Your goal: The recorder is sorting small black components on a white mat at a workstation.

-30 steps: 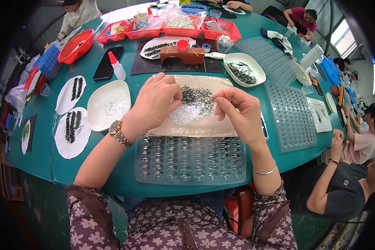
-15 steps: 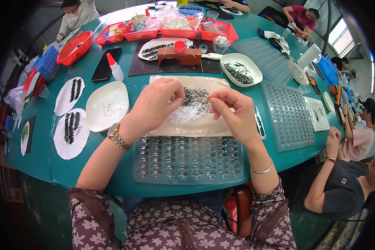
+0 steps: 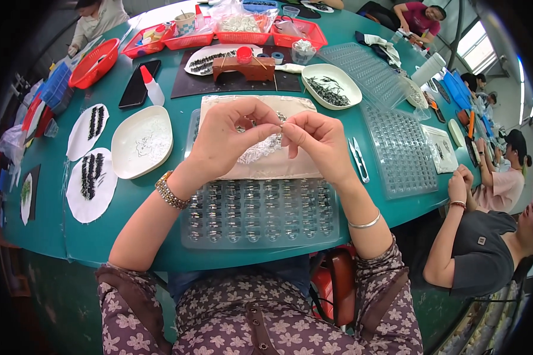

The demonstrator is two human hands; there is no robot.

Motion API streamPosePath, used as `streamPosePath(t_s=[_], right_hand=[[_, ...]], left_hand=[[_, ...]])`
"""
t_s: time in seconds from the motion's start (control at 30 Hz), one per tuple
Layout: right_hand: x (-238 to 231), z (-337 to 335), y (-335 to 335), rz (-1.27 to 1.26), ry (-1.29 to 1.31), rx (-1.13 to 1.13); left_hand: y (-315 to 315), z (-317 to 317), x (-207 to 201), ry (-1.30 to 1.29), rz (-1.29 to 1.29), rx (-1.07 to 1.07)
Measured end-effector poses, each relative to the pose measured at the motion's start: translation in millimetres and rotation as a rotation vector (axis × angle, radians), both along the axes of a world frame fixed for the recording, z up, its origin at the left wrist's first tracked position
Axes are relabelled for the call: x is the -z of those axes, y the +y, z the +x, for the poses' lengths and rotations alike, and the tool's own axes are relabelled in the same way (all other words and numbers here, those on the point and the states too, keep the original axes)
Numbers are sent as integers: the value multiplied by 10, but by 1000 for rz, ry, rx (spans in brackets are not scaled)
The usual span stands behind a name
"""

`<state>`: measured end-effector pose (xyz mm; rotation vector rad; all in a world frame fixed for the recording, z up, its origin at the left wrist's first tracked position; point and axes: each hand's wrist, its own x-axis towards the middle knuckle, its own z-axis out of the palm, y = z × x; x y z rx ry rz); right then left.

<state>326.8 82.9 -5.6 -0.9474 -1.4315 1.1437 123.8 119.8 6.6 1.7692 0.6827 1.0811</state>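
Note:
My left hand [image 3: 228,136] and my right hand [image 3: 318,142] meet above a beige padded board [image 3: 266,172], fingertips pinched almost together. Something tiny seems to be between them, too small to name. Under the hands lies a loose heap of small white and dark pieces [image 3: 256,155], partly hidden by my fingers. A clear plastic tray [image 3: 260,236] with rows of pockets holding small metallic clip-like pieces sticks out below the board. Silver tweezers [image 3: 359,160] lie right of my right hand.
Left are a white dish [image 3: 122,139], white fabric ovals [image 3: 89,204] with black strips, a phone [image 3: 139,84] and a red-capped bottle [image 3: 154,92]. Beyond stand a brown stand [image 3: 243,70], a dish [image 3: 356,97] of dark slivers and red baskets [image 3: 189,41]. Another person [image 3: 474,248] sits close at right.
My hands, apart before over the heap, have come together, their fingertips now meeting above the board. The whole view has shifted slightly.

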Motion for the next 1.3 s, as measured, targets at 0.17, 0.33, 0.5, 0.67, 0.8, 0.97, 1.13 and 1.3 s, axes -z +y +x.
streamPosePath(t_s=[0.17,0.33,0.5,0.67,0.8,0.97,1.13,1.3], right_hand=[[10,-43,2,83,-178,7],[55,-82,52,314,-565,49],[166,-142,82,470,-733,15],[177,-201,67,562,-801,32],[184,-219,60,599,-815,27],[219,-228,55,651,-844,11],[176,-222,30,599,-878,49],[127,-165,12,196,-590,16]], left_hand=[[18,-73,88,-148,-96,24],[-33,-287,137,-240,-256,39],[-52,-395,216,-243,-324,47],[-39,-427,264,-169,-311,48],[-54,-435,292,-154,-320,48],[-78,-407,313,-205,-364,40],[-73,-384,303,-177,-381,36],[-81,-389,300,-158,-379,53]])
